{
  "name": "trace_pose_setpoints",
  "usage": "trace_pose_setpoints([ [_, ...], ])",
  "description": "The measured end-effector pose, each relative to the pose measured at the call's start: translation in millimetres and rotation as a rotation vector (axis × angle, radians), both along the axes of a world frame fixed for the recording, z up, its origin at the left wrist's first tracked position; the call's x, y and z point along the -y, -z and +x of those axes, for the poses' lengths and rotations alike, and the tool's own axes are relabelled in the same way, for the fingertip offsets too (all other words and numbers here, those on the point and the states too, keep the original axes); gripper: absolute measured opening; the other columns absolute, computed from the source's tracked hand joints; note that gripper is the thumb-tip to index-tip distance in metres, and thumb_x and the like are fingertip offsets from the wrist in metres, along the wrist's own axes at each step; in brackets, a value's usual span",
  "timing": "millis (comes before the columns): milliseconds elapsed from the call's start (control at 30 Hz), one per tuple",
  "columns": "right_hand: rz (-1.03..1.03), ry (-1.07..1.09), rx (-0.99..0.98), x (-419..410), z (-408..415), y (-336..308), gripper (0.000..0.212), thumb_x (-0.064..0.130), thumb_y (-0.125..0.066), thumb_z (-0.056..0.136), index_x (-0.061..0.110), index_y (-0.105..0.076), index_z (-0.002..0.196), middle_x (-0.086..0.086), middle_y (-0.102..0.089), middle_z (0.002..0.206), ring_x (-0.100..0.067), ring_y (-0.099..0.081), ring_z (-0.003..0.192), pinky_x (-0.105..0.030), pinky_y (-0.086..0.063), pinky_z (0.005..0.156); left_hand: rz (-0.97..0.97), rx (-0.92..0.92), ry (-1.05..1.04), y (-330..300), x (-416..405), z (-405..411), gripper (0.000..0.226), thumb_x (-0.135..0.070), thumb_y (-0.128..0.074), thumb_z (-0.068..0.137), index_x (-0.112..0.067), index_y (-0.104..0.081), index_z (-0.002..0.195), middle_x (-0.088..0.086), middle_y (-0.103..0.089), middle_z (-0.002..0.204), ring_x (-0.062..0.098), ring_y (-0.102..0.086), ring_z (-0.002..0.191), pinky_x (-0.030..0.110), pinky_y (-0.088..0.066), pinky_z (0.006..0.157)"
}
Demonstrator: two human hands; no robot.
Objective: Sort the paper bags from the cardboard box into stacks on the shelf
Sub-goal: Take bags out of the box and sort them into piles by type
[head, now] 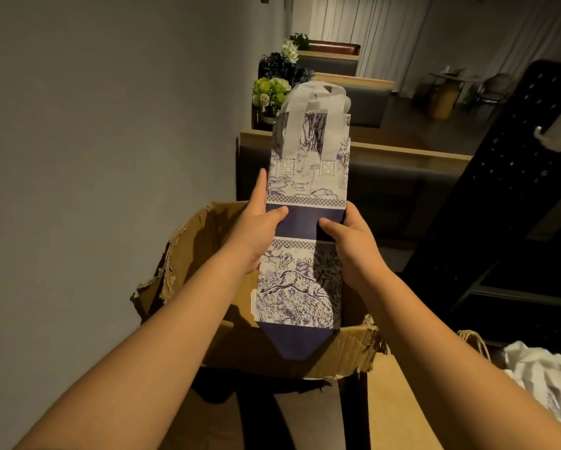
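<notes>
Both bare forearms reach in from the bottom edge. Left hand [259,222] and right hand [354,245] each grip a side edge of a flat, folded paper bag [305,222], thumbs on its navy band. Bag: smooth paper, blue-white print, white ribbon handles, held above the torn, ragged-edged cardboard box [188,254]. Black perforated shelf [500,190] at right; plain wall left.

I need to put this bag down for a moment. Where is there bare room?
Nowhere obvious nearby. Both the left hand and right hand hold the patterned bag over the cardboard box. Right of it, a brown bag and white bags crowd the space.
</notes>
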State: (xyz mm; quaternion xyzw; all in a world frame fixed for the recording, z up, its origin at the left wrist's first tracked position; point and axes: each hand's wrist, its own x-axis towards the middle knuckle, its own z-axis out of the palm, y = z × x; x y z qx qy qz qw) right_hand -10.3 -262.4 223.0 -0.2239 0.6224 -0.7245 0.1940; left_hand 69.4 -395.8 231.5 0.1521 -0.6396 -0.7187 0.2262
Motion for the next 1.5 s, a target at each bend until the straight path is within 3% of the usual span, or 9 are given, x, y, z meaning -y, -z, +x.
trace_pose_setpoints([
  [200,-0.015,0.123,-0.06,-32.9,-5.4,-3.4,0.032,0.0,-0.05,0.095,0.019,-0.051,0.121,0.006,-0.064,0.115,-0.005,-0.062,0.102,-0.019,-0.048,0.078,-0.109,0.074,0.016,11.6,-36.3,-4.4,0.024,-0.017,-0.053,0.098,-0.034,-0.056,0.115,-0.005,-0.067,0.116,0.013,-0.065,0.106,0.04,-0.053,0.094],
  [400,0.004,0.16,-0.089,-90.7,-14.5,0.7,0.034,0.002,-0.049,0.096,0.017,-0.048,0.126,0.001,-0.062,0.124,-0.01,-0.06,0.111,-0.024,-0.049,0.088,-0.169,0.028,0.026,14.2,-98.7,-16.8,0.025,-0.015,-0.05,0.1,-0.027,-0.049,0.121,-0.011,-0.063,0.113,0.003,-0.062,0.103,0.019,-0.049,0.081],
  [633,-0.021,0.159,-0.101,-194.3,-23.5,9.9,0.033,-0.004,-0.047,0.095,0.022,-0.053,0.115,0.004,-0.065,0.116,-0.005,-0.064,0.103,-0.018,-0.052,0.079,-0.15,0.018,0.01,36.2,-201.4,-29.6,0.034,-0.023,-0.053,0.098,-0.029,-0.045,0.131,-0.009,-0.058,0.13,0.006,-0.054,0.121,0.034,-0.045,0.103],
  [733,0.002,0.191,-0.094,-244.3,-28.7,20.7,0.035,-0.006,-0.047,0.094,0.021,-0.054,0.115,0.001,-0.066,0.114,-0.009,-0.064,0.104,-0.022,-0.052,0.082,-0.167,0.015,0.034,47.6,-252.5,-34.3,0.032,-0.018,-0.051,0.1,-0.039,-0.044,0.122,-0.019,-0.059,0.117,-0.013,-0.056,0.104,0.011,-0.046,0.086],
  [867,0.045,0.245,-0.083,-320.2,-34.1,44.1,0.037,-0.009,-0.046,0.093,0.013,-0.054,0.121,-0.003,-0.066,0.116,-0.014,-0.065,0.106,-0.024,-0.053,0.082,-0.186,0.056,0.126,71.1,-324.5,-42.9,0.032,-0.013,-0.047,0.101,-0.039,-0.037,0.116,-0.023,-0.053,0.114,-0.021,-0.054,0.097,0.005,-0.043,0.079],
  [1033,0.139,0.33,0.038,-411.1,-45.5,84.2,0.038,-0.008,-0.044,0.093,0.018,-0.058,0.117,0.0,-0.07,0.112,-0.015,-0.066,0.104,-0.025,-0.054,0.079,-0.195,0.271,0.28,113.0,-406.6,-64.0,0.033,-0.022,-0.043,0.102,-0.028,-0.03,0.133,-0.011,-0.054,0.119,0.009,-0.055,0.111,0.028,-0.045,0.091],
  [1167,0.283,0.366,0.123,-471.2,-56.2,113.3,0.04,-0.007,-0.04,0.096,0.021,-0.057,0.119,0.009,-0.068,0.111,-0.005,-0.066,0.101,-0.014,-0.052,0.072,-0.398,0.608,0.46,145.8,-451.3,-86.8,0.026,-0.031,-0.041,0.1,-0.025,-0.034,0.124,0.004,-0.054,0.093,0.018,-0.051,0.07,0.03,-0.042,0.061],
  [1333,0.56,0.346,0.224,-528.0,-73.0,160.6,0.038,-0.006,-0.044,0.095,0.016,-0.054,0.125,0.0,-0.065,0.118,-0.008,-0.063,0.102,-0.021,-0.05,0.078,-0.526,0.83,0.632,171.2,-495.2,-102.6,0.024,-0.025,-0.047,0.095,-0.017,-0.043,0.117,0.009,-0.057,0.106,0.03,-0.064,0.087,0.048,-0.058,0.079],
  [1500,0.79,0.355,0.33,-552.4,-80.3,191.2,0.026,-0.002,-0.049,0.092,0.012,-0.051,0.114,-0.01,-0.063,0.112,-0.022,-0.061,0.097,-0.038,-0.05,0.084,-0.255,1.034,0.613,189.6,-529.6,-107.7,0.044,-0.018,-0.053,0.088,-0.014,-0.035,0.127,0.01,-0.052,0.114,0.03,-0.059,0.098,0.043,-0.06,0.075],
])
